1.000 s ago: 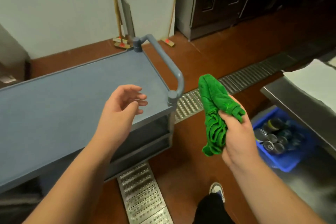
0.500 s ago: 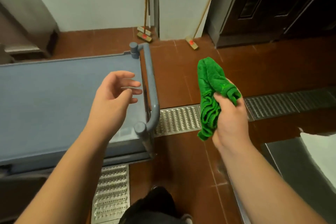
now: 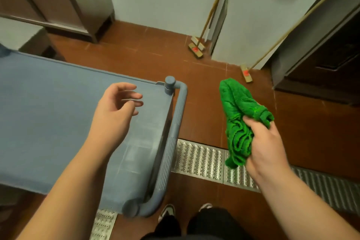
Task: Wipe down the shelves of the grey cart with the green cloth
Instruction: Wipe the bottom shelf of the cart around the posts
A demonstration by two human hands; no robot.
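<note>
Head view: your cart [image 3: 48, 115] fills the left, its top shelf bare, handle [image 3: 173, 138] nearest you. Your left hand [image 3: 115, 111] hovers over it, fingers loosely spread. Your right hand [image 3: 265, 146] grips the bunched cloth [image 3: 237, 111] over the floor, right of the handle. No writing is legible.

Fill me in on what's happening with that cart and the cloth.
A person stands at the handle end of the grey cart. The right hand grips a bunched-up green cloth, held in the air over the red floor beside the cart handle, not touching the cart. The left hand hovers open and empty above the top shelf. The cloth is not yet on any shelf. Two brooms lean against the far wall.
</note>
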